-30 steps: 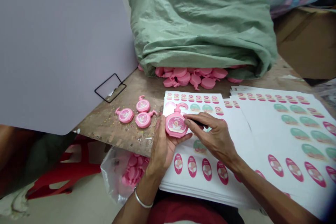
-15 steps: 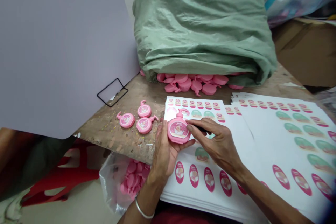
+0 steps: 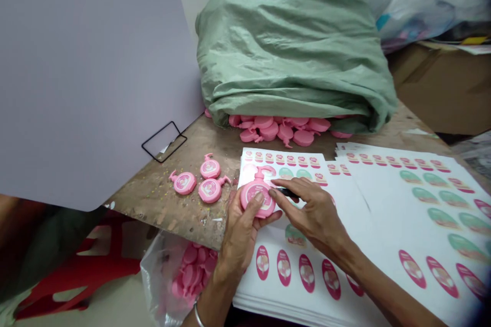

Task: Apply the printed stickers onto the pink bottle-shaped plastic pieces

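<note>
My left hand (image 3: 238, 237) holds a pink toy pump bottle (image 3: 265, 207) upright, its thumb lying over the round baby-picture label on the front. My right hand (image 3: 315, 212) pinches a small slim black tool (image 3: 287, 192), whose exact kind I cannot make out. Its fingertips touch the bottle's right edge, near the shoulder. Beneath both hands lies a stack of printed sticker sheets (image 3: 282, 294) with pink ovals, green domes and small heart labels. To the left, three labelled pink bottles (image 3: 210, 190) lie on the wooden table.
Behind the hands, a large green sack (image 3: 295, 51) spills pink bottles (image 3: 270, 130) onto the table (image 3: 153, 204). A clear bag of pink pieces (image 3: 194, 265) hangs below the front edge. At left are a grey panel (image 3: 95, 76), a black wire frame (image 3: 164, 141) and a red stool (image 3: 80, 278).
My left thumb has moved from the bottle's side onto its label. The bottle has shifted slightly left, and the camera view has tilted up a little.
</note>
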A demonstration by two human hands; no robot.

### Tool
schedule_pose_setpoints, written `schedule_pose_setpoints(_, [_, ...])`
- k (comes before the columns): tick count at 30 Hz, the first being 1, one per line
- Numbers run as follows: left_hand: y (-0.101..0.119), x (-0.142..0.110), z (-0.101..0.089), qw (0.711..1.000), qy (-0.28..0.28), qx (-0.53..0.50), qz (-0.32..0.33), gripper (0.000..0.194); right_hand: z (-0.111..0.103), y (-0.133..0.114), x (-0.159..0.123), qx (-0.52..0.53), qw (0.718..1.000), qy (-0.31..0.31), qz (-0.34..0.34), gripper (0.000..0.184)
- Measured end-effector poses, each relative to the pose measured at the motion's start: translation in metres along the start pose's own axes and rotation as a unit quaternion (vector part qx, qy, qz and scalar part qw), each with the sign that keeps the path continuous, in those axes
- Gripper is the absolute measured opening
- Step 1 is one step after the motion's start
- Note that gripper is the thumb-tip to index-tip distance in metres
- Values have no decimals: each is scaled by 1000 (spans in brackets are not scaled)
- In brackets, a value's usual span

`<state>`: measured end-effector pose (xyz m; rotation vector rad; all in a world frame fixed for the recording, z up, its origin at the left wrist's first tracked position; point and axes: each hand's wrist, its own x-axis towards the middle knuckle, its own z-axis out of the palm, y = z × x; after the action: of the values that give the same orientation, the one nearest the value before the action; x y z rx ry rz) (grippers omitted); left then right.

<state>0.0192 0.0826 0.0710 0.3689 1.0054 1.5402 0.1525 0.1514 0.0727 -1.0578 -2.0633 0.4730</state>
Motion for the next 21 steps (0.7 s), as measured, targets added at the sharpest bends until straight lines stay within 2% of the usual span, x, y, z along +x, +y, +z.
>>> schedule_pose_setpoints(3, [-3,-2,0,1000,12,17,4,41,3,3,2,-61,997,31,37,48])
schedule_pose_setpoints(5, [-4,-7,1,1000,-10,26,-12,43,9,1,2,-14,997,31,71,67])
schedule_pose_setpoints(7, [-5,-12,0,999,-18,35,-25,47,17,1,2,26,995,15,90,76])
schedule_pose_setpoints(10, [-2,-15,-12,997,49,56,-37,56,18,20,8,-5,996,26,88,76])
schedule_pose_setpoints(13, [6,-3,-40,978,147,148,1,58,-3,63,29,-55,993,6,102,53])
schedule_pose_setpoints(14, [9,3,-51,959,181,215,30,56,-12,80,40,-92,988,1,128,44])
schedule_pose_setpoints(16, [16,19,-71,893,238,375,79,51,-26,111,64,-172,968,-5,183,37])
schedule_pose_setpoints(18, [22,33,-85,835,240,485,104,48,-32,135,88,-199,959,-5,201,34])
schedule_pose_setpoints(21, [26,48,-95,781,226,563,146,46,-23,152,110,-222,951,7,216,39])
